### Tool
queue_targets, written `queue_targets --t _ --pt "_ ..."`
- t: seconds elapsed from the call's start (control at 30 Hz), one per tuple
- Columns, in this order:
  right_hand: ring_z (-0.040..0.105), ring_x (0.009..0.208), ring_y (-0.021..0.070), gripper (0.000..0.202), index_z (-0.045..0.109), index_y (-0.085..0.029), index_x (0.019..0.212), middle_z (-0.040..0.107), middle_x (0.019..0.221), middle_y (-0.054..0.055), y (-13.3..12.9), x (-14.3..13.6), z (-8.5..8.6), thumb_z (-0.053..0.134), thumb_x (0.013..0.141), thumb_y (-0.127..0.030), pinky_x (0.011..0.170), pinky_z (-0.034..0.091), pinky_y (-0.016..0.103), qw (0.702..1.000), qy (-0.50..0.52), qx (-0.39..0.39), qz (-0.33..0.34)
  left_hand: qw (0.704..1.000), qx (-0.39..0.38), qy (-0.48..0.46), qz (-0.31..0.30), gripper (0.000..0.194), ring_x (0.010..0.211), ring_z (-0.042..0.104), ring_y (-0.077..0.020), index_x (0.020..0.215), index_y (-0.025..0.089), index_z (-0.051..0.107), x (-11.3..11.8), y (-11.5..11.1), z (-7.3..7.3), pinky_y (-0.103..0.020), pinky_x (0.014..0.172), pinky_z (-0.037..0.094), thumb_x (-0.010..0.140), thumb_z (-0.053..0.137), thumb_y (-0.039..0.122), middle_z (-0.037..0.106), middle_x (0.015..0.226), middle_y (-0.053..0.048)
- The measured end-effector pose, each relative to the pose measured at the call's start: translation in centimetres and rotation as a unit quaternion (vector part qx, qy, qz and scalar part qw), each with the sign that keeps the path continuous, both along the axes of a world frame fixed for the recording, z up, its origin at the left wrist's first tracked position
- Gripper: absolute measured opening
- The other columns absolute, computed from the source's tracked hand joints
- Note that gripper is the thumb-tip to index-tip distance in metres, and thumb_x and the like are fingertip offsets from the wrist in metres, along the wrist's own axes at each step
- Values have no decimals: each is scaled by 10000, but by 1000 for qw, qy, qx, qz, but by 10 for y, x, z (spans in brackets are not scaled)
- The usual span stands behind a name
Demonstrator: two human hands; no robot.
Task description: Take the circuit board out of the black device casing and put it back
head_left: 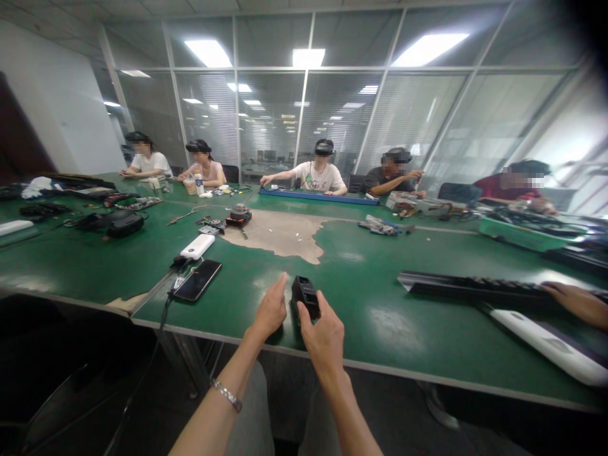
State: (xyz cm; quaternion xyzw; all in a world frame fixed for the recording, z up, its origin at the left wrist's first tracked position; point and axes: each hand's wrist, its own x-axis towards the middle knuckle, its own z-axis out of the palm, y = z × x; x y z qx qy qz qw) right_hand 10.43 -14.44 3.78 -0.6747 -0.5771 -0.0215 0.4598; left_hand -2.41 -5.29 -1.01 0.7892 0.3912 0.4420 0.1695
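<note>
A black boxy device [304, 292] with small openings or buttons on its upper face stands near the front edge of the green table [375, 285]. My right hand [325, 326] grips its near end, thumb on the left side and fingers on the right. To the left of the device, a small gap away, my left hand [272, 310] is held with its index finger stretched forward. Nothing shows in that hand, though its palm side is partly hidden. What the device is exactly, I cannot make out.
Left of my hands lie a phone [198, 280] and a white power bank [197, 247] with cables. A black metal channel [446, 283] and a white bar-shaped case [546, 342] lie right, beside another person's hand [577, 303]. Several people sit across; a green basket [527, 235] holds cables.
</note>
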Motion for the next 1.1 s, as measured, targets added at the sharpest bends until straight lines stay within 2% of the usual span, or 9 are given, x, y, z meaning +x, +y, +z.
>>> queue_targets --t 0.13,0.4,0.57,0.63,0.73,0.93,1.1 --pt "597 1069 295 586 512 -54 1288 627 1182 200 -1 -3 -4 504 864 -459 913 465 417 999 -32 -3 4 1000 3 -2 -14 679 1359 366 -204 1465 179 277 0 -1 3 -435 1141 317 808 364 29 397 1469 -93" --pt "577 1101 284 567 459 -79 1338 600 1234 177 -11 -4 -28 497 873 -402 941 451 426 999 -33 -6 18 1000 3 21 -10 669 1347 382 -194 1436 190 348 0 -4 8 -415 1148 317 791 367 11 421 1456 -69" --pt "483 1239 291 662 366 -81 1404 503 1360 182 -12 1 -33 532 854 -409 1005 411 445 998 -30 29 42 999 6 46 -11 553 1280 469 -205 1330 174 506 0 -1 7 -429 1119 361 812 382 23 534 1359 -84" --pt "505 1218 285 648 381 -74 1395 519 1343 186 -11 3 -34 528 861 -411 997 420 433 998 -30 21 47 999 9 48 -9 505 1260 489 -204 1299 169 538 0 0 6 -427 1112 369 837 381 39 557 1333 -89" --pt "571 1126 276 601 436 -59 1355 580 1268 186 -8 3 -35 511 878 -417 955 450 407 999 -28 -6 41 999 8 51 -7 503 1273 475 -201 1321 169 515 0 0 5 -416 1114 366 853 375 50 532 1360 -88" --pt "581 1089 288 594 447 -44 1344 602 1224 198 -5 -10 -34 495 887 -420 912 467 407 999 -29 -3 12 999 -7 51 -1 563 1298 448 -212 1391 154 425 0 -1 5 -417 1115 362 838 378 55 489 1399 -106" --pt "555 1135 303 712 366 -16 1396 560 1277 225 -5 -15 -34 513 869 -472 938 449 415 1000 -26 -4 -7 999 -15 42 -3 566 1309 436 -210 1396 136 415 0 -2 8 -409 1123 349 838 367 58 473 1411 -116"
